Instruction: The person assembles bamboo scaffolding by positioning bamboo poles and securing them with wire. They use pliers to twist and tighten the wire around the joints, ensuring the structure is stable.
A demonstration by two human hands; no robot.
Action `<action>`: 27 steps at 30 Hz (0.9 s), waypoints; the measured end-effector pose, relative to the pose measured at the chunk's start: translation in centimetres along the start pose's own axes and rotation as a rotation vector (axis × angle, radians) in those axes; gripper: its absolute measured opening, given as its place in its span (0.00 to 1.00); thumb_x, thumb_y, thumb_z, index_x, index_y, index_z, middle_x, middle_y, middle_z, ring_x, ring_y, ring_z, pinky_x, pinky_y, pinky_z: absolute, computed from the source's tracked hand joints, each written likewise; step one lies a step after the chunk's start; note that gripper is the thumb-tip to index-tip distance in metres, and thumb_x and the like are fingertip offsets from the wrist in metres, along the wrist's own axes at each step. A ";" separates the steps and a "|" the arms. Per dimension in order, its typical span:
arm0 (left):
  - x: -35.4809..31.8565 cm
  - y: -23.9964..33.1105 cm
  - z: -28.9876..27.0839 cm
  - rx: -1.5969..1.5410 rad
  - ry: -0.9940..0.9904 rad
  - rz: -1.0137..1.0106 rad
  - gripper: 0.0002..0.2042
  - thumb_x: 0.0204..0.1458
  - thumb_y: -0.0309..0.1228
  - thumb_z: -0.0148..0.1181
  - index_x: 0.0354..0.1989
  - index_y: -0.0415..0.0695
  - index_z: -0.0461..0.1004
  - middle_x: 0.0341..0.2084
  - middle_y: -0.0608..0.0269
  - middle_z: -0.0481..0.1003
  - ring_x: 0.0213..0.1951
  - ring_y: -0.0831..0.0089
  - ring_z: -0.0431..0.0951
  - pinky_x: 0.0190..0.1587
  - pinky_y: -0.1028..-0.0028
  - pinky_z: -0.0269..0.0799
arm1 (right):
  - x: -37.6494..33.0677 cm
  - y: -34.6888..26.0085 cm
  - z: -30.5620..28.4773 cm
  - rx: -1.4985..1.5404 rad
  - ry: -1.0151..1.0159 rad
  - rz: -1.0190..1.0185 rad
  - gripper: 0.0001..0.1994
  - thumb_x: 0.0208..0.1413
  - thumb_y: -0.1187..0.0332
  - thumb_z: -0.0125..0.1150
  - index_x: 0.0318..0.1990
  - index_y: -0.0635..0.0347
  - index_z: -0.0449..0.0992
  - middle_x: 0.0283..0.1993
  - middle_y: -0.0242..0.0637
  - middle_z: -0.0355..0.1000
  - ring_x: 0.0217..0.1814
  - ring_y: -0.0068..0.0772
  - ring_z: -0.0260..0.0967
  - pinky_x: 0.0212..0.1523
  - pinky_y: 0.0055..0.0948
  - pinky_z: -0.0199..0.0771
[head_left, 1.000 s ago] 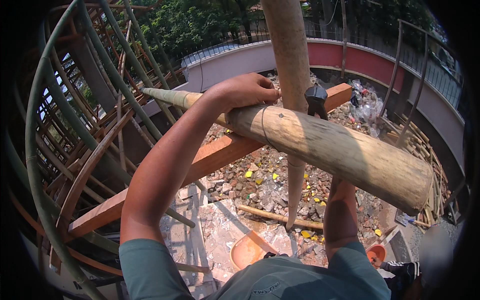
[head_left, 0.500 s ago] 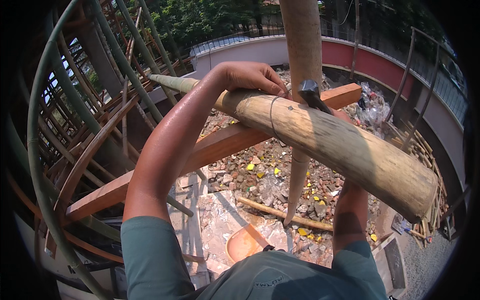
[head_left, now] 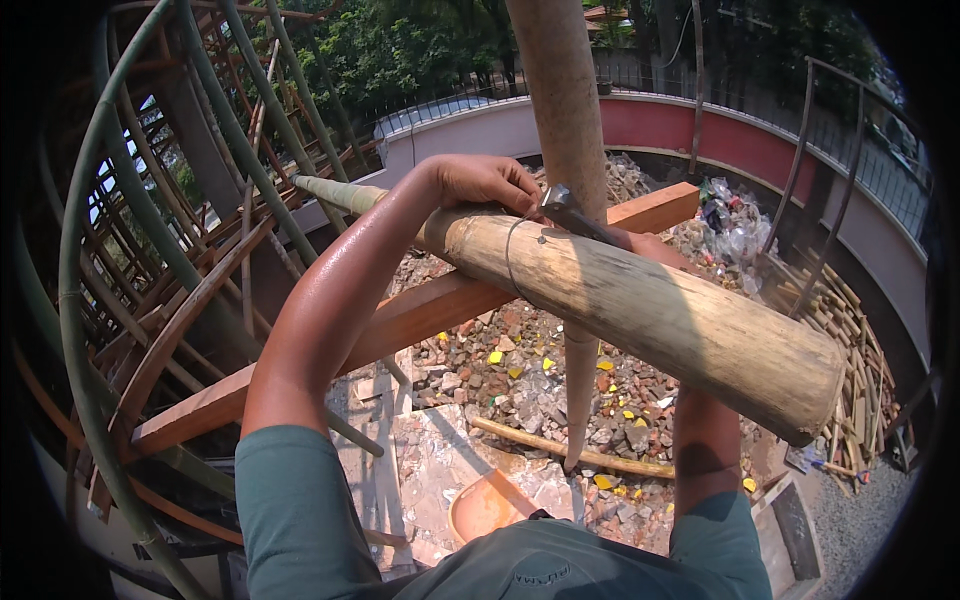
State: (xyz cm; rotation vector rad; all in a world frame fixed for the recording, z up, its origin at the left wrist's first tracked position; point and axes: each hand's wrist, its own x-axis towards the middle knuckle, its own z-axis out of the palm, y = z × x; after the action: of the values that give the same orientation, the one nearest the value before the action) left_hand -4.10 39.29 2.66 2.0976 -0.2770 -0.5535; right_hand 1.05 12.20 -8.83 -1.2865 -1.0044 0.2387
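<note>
A thick pale bamboo pole point(head_left: 650, 305) slants across in front of me, with a thin dark wire point(head_left: 511, 262) looped around it. My left hand point(head_left: 488, 186) bends over the pole's far side, its thumb and fingers pinched together beside the wire; what they hold is too small to make out. In my right hand point(head_left: 655, 246), mostly hidden behind the pole, is a hammer point(head_left: 582, 219). The hammer's head is close to my left fingertips. A small dark nail head point(head_left: 542, 239) shows on the pole near the wire.
An upright pole point(head_left: 560, 100) stands behind the bamboo, and a reddish wooden beam point(head_left: 425, 318) passes beneath it. Bamboo scaffolding point(head_left: 205, 200) fills the left. Below lie brick rubble point(head_left: 520, 355) and an orange pan point(head_left: 485, 508). Bamboo sticks point(head_left: 850, 370) are piled at right.
The hammer's head has come lower and nearer to my left fingertips. My left hand stays pinched by the wire. The whole view has shifted slightly.
</note>
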 end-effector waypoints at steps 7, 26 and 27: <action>0.9 2.1 1.0 0.141 0.140 0.153 0.18 0.60 0.45 0.61 0.46 0.41 0.78 0.39 0.68 0.79 0.43 0.80 0.76 0.51 0.75 0.70 | -0.2 -1.5 -1.3 -0.040 0.067 -0.023 0.16 0.67 0.57 0.49 0.40 0.64 0.71 0.36 0.41 0.71 0.43 0.36 0.70 0.53 0.38 0.70; -12.8 -3.5 22.6 0.266 1.313 0.858 0.05 0.55 0.25 0.57 0.28 0.40 0.72 0.21 0.62 0.71 0.23 0.69 0.72 0.26 0.70 0.66 | -13.1 13.5 0.5 0.009 0.135 -0.213 0.21 0.72 0.54 0.40 0.42 0.66 0.70 0.40 0.42 0.69 0.44 0.38 0.70 0.55 0.39 0.70; -15.2 -4.8 25.7 0.132 0.969 0.737 0.03 0.53 0.21 0.58 0.28 0.36 0.77 0.24 0.59 0.76 0.25 0.66 0.76 0.30 0.68 0.71 | -15.6 16.0 1.7 -0.016 0.111 -0.065 0.20 0.72 0.56 0.40 0.47 0.65 0.71 0.46 0.42 0.68 0.47 0.37 0.71 0.53 0.36 0.72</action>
State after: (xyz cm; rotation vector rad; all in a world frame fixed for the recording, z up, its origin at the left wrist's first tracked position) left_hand -29.89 29.18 -9.32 1.9488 -0.4733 0.9117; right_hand -3.34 8.24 -30.43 -1.2651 -0.9533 0.1085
